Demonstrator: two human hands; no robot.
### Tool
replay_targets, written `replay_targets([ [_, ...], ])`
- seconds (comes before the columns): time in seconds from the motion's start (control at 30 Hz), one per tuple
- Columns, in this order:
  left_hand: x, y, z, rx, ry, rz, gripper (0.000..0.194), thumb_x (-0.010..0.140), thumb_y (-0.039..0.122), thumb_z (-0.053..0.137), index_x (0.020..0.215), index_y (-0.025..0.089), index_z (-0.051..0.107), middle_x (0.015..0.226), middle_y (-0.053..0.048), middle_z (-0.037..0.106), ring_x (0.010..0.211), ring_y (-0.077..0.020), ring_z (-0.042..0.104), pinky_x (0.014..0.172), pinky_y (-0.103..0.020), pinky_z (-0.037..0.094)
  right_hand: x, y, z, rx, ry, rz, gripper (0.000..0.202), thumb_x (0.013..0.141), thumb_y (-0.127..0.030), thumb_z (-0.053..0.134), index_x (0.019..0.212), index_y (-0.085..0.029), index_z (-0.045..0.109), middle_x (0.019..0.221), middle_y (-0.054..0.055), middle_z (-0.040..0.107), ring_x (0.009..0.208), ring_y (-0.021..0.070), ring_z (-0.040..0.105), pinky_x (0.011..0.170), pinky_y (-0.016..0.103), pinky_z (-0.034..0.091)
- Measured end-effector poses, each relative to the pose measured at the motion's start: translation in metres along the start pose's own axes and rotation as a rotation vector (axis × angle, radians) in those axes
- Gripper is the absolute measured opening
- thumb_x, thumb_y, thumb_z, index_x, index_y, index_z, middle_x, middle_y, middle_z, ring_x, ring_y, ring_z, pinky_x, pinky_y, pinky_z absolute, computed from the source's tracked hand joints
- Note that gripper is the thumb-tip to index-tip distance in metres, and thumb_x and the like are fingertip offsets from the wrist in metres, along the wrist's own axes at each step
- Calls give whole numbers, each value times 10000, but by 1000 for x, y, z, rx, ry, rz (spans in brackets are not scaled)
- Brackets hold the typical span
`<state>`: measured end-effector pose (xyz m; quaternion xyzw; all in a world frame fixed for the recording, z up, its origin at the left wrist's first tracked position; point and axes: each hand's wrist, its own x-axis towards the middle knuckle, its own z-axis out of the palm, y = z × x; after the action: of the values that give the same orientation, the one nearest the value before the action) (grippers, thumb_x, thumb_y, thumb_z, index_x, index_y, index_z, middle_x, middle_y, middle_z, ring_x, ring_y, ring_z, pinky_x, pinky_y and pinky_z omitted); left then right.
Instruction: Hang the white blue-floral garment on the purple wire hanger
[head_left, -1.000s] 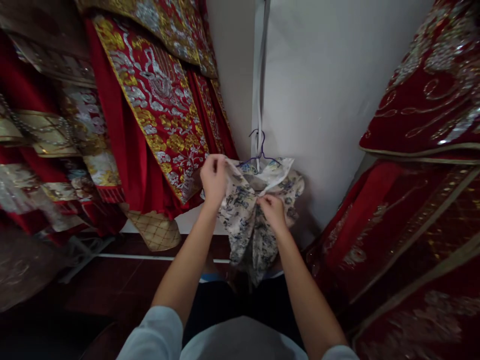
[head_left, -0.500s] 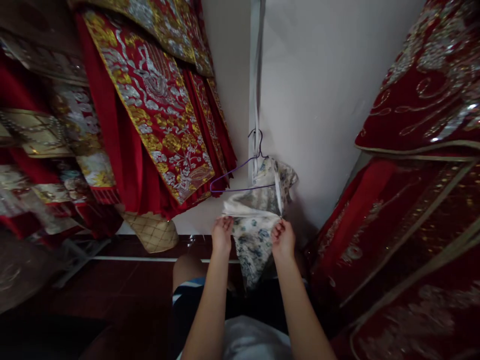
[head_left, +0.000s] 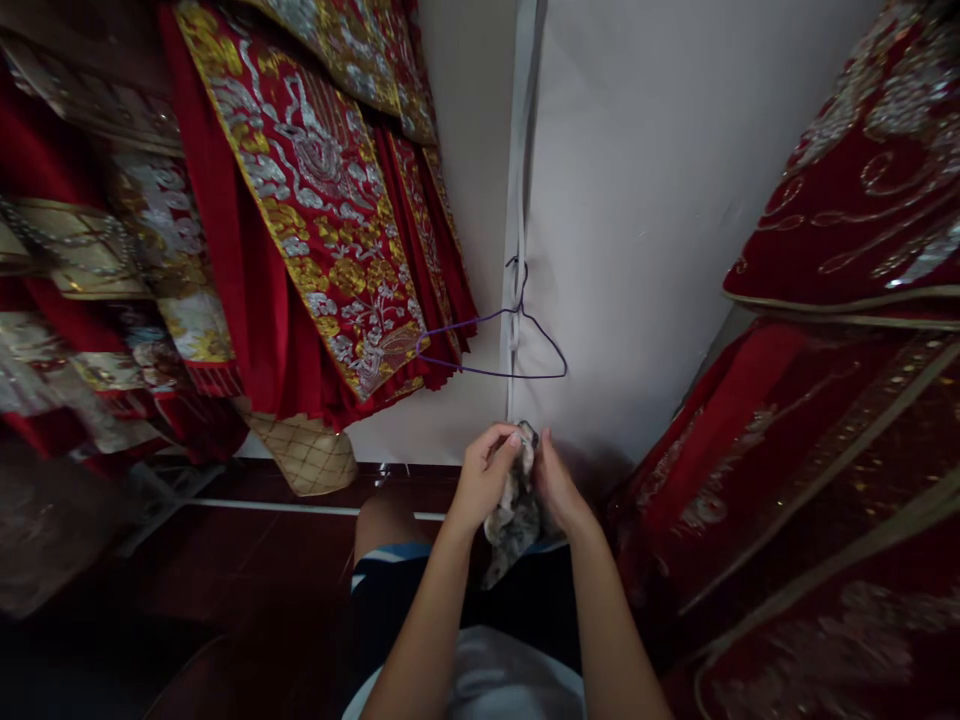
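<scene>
A light floral cloth garment (head_left: 516, 525) hangs bunched between my hands, low in front of my lap. My left hand (head_left: 487, 470) pinches its top edge between thumb and fingers. On the other side of the bunch, my right hand (head_left: 556, 485) rests against the cloth with its fingers stretched upward. Above both hands a bare purple wire hanger (head_left: 499, 374) hangs by its hook from a white strip (head_left: 517, 220) on the wall.
Red embroidered garments (head_left: 322, 200) hang at the left, over a quilted gold piece (head_left: 307, 455). More red sequined garments (head_left: 780, 440) crowd the right side. A pale rack bar (head_left: 285, 507) runs low above the dark red floor.
The floral garment has come off the hanger and down, from spread wide to bunched. My hands have drawn together, and my right fingers have opened. The hanger now hangs bare.
</scene>
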<state>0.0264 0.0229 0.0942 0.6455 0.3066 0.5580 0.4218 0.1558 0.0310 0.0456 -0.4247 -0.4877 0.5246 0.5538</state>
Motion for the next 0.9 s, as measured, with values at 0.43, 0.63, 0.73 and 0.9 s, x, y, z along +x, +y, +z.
replay_targets([
  [0.43,-21,-11,-46,318,-588,-242,544,927,609,327,997,207,687,992,-64,703,968,-222,611,900,-321,464,-28,-83,-10,184,-141,215,423,474,-286,877,830,-159,689,718,33,717,630,194,665,638,299,534],
  [0.63,4,-26,-101,958,-500,-159,273,875,395,517,867,183,688,871,-96,713,846,-264,652,785,-318,461,41,-113,-55,-456,-85,-140,198,554,-226,765,719,-134,704,680,36,688,618,174,604,578,261,460],
  [0.73,24,-13,-128,1138,-369,-76,206,887,248,460,912,196,658,913,-126,701,885,-271,651,814,-333,452,91,-100,-66,-630,141,-411,294,572,-195,708,862,-150,729,753,26,698,665,164,588,629,255,437],
  [0.9,42,19,-152,1370,-241,-14,219,889,154,400,944,180,610,909,-145,662,883,-267,638,841,-357,458,144,-70,-52,-629,173,-352,286,668,-297,667,903,-145,723,735,24,706,665,158,596,643,251,433],
])
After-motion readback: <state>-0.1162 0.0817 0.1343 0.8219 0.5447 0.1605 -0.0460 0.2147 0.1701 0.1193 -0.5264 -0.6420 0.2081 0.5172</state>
